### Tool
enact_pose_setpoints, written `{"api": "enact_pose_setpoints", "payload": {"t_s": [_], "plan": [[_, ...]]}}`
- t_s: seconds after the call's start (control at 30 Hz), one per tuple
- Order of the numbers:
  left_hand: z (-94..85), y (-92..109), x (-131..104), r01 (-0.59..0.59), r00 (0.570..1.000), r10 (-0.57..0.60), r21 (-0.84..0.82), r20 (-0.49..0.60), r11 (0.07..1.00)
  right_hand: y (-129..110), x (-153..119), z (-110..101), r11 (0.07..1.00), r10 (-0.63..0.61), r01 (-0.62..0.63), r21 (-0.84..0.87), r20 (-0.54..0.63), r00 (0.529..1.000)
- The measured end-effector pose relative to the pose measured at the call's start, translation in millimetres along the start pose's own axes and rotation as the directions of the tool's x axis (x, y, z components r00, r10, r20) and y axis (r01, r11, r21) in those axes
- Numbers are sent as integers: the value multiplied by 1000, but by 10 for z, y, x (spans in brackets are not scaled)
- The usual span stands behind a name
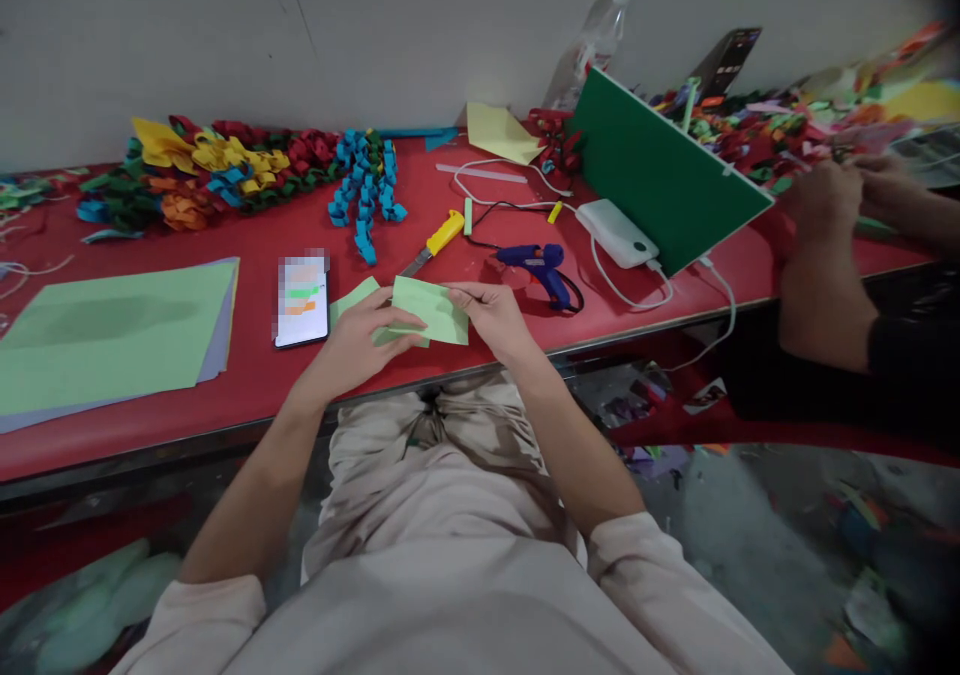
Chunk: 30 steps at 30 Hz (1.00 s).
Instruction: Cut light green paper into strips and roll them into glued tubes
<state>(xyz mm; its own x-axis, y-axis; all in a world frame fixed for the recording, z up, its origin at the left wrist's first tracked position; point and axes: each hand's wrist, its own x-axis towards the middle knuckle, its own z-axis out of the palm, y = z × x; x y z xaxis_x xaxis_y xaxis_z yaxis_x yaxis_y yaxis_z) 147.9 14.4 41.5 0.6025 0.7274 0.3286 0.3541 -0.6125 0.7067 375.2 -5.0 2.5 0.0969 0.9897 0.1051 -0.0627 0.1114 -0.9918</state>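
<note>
Between my two hands is a piece of light green paper (435, 312), held over the front edge of the red table. My left hand (367, 335) grips its left side, fingers across the paper. At the upper right corner my right hand (491, 313) pinches it between thumb and fingers. Another light green piece (358, 296) shows behind my left hand. Just beyond lies a yellow utility knife (444, 236), its blade pointing toward the papers. A blue glue gun (541, 267) rests to the right of my right hand, and a phone (302, 298) with a lit screen is left of my left hand.
Green and lilac sheets (120, 330) lie at the left. Colourful paper chains (240, 170) line the wall. A green board (660, 175) stands at the right beside a white power bank (616, 233) with cables. Another person's hands (825, 195) work at the far right.
</note>
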Motion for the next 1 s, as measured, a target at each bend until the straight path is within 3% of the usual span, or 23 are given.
{"api": "enact_pose_setpoints", "payload": {"t_s": [0.13,0.2,0.3,0.43,0.67,1.0], "plan": [[203,-41,109,88,970,-105,-90,-217,992,-72,-65,0,999,1,-4,32,103,995],[277,-58,156,142,946,-190,-188,-265,972,-94,-89,-3,998,-11,1,63,158,987],[341,-53,203,166,915,-271,-333,-299,928,-86,-92,5,995,-75,65,70,141,987],[368,-36,235,169,907,-312,-434,-283,885,-25,-65,15,995,-97,94,36,76,992],[371,-148,257,329,872,-456,-478,-176,814,7,-38,23,996,-88,89,-10,74,993],[292,-79,235,321,891,-432,-480,-139,816,-54,-55,38,997,-20,13,78,92,996]]}}
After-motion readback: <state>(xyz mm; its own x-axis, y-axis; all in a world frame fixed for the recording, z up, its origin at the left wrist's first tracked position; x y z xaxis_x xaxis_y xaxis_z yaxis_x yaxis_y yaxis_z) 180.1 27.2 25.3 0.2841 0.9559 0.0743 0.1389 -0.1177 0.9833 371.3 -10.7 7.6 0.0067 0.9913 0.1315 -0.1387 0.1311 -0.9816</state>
